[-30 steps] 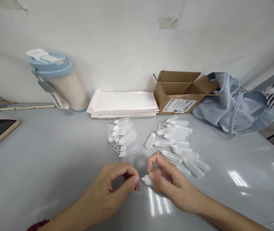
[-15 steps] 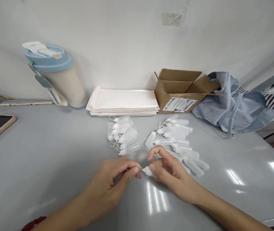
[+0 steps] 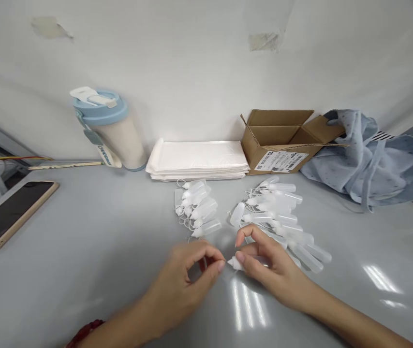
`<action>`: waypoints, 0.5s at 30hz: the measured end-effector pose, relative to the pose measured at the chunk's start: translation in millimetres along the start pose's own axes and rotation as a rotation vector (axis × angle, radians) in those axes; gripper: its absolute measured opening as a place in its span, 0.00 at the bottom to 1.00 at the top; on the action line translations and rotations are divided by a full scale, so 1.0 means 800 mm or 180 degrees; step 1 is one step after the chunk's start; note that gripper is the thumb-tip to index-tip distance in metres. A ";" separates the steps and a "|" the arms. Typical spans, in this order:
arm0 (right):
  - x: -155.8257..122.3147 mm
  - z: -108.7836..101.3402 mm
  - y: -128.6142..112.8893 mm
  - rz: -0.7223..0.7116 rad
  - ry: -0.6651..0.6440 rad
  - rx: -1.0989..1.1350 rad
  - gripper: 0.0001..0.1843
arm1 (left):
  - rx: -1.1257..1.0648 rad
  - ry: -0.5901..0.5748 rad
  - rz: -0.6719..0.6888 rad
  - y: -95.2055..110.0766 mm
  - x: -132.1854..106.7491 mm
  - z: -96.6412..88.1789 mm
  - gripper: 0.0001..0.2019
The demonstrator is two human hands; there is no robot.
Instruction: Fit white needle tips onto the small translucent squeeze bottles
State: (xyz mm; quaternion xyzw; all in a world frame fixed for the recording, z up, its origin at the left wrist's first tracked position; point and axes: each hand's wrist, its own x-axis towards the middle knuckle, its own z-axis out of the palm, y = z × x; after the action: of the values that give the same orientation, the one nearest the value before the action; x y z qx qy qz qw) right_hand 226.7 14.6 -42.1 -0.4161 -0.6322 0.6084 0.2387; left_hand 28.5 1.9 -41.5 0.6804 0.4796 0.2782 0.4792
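My right hand grips a small translucent dropper bottle by its upper end, its white pointed tip facing left. The bottle lies low over the table, and my fingers cover part of its body. Just left of that tip, my left hand pinches thumb and forefinger together; anything between them is too small to make out. Beyond my left hand lies a group of similar bottles with white cords. A larger pile of such bottles spreads behind and beside my right hand.
White padded envelopes are stacked against the wall, beside an open cardboard box. Blue patterned cloth is heaped at the right. Toward the left stand a tumbler with a blue lid and a phone lying flat.
The camera view has shifted, so everything on the table appears further right. My left thumb and forefinger have drawn slightly away from the bottle's tip. My right hand keeps its hold.
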 end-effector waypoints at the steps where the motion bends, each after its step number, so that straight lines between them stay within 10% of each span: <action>1: 0.000 0.001 0.000 -0.0039 -0.0004 -0.0052 0.09 | 0.0013 -0.0019 0.0023 0.000 0.000 0.001 0.08; 6: 0.002 -0.008 -0.005 -0.0295 0.0227 -0.0495 0.10 | 0.0187 0.0038 0.0255 0.004 0.002 -0.008 0.08; 11: 0.014 -0.038 -0.003 -0.0740 0.1458 -0.1185 0.12 | 0.0355 0.0205 -0.0129 0.011 0.009 -0.034 0.09; 15: 0.022 -0.046 0.009 -0.1592 0.1305 -0.2492 0.13 | 0.0605 0.0734 -0.0353 0.011 0.013 -0.045 0.09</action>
State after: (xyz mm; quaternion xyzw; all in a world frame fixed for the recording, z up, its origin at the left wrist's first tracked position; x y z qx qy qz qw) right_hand 248.4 49.4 -47.6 -0.4211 -0.8333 0.1558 0.3224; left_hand 6.0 24.6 -20.6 0.6588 0.5924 0.2810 0.3690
